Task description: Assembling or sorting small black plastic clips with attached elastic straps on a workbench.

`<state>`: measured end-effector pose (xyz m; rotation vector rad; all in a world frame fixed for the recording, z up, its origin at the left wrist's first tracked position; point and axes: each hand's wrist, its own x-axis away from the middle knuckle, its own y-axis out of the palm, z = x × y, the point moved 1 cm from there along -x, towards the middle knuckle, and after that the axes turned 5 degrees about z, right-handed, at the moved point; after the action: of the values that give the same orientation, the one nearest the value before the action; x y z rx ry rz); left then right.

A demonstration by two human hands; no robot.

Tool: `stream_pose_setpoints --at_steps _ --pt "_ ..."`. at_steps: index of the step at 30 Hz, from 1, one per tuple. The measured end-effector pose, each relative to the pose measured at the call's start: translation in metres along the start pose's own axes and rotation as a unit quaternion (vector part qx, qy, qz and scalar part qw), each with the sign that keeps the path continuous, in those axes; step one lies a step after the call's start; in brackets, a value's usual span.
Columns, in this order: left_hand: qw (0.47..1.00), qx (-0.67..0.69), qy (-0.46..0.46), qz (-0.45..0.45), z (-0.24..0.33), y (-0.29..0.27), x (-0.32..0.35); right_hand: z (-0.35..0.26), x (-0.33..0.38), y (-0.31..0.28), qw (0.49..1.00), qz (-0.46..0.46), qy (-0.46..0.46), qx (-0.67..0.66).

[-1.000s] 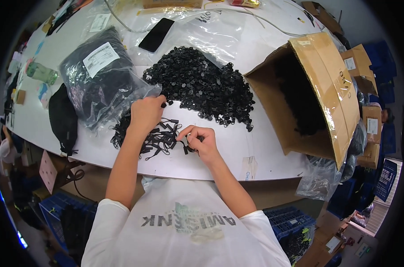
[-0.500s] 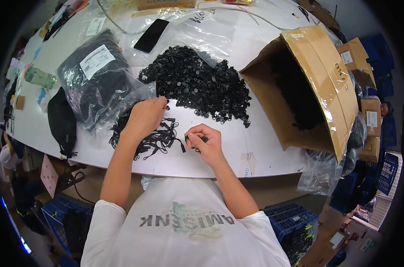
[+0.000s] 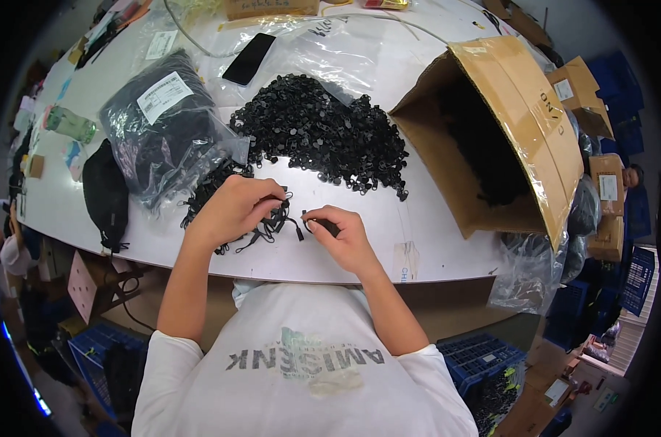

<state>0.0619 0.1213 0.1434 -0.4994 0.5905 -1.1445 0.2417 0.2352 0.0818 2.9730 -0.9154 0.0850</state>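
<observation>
Your left hand (image 3: 232, 207) rests curled over a tangle of thin black cords (image 3: 261, 222) near the table's front edge, the fingers closed loosely on a few strands; your right hand (image 3: 341, 233) sits just beside it, thumb and forefinger pinched shut on 1 small black plastic piece (image 3: 314, 221), with a cord end (image 3: 299, 234) hanging between the 2 hands; whether cord and piece are already joined is too small to tell.

Judging by how things lie, you are early to midway through the work; the big heap of small black plastic pieces (image 3: 323, 135) behind your hands looks barely reduced, and the open cardboard box (image 3: 505, 131) to your right is dark with more of the same; the cord tangle is small by comparison, and no clearly separate pile of finished parts shows in this view, so how many are done cannot be told.

A clear bag of black parts with a white label (image 3: 159, 124) lies to your left, a black pouch (image 3: 104, 193) beside it, and a dark phone (image 3: 249, 58) further back on the white table (image 3: 388, 218).
</observation>
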Motion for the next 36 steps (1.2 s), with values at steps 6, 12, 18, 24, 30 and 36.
stream_pose_setpoints --at_steps 6,12,18,24,30,36 --pt "0.998 0.042 -0.010 -0.056 0.007 0.001 0.004 -0.012 0.002 -0.005 0.982 -0.052 -0.119 0.135" --pt "0.984 0.126 -0.024 -0.123 0.016 0.016 0.004 -0.011 0.003 -0.014 0.923 -0.029 -0.260 0.284" --pt "0.972 0.147 -0.054 -0.178 0.001 0.035 0.019 -0.003 0.005 -0.012 0.891 -0.140 -0.266 0.341" --pt "0.956 0.175 -0.048 -0.230 0.008 0.031 0.031 -0.020 0.003 -0.010 0.909 -0.270 -0.188 0.255" --pt "0.976 0.112 0.072 -0.173 0.021 0.032 0.035 -0.021 0.001 -0.007 0.914 -0.353 -0.145 0.139" --pt "0.978 -0.029 0.192 -0.078 0.049 0.024 0.035 -0.026 0.002 -0.005 0.914 -0.400 -0.037 0.052"
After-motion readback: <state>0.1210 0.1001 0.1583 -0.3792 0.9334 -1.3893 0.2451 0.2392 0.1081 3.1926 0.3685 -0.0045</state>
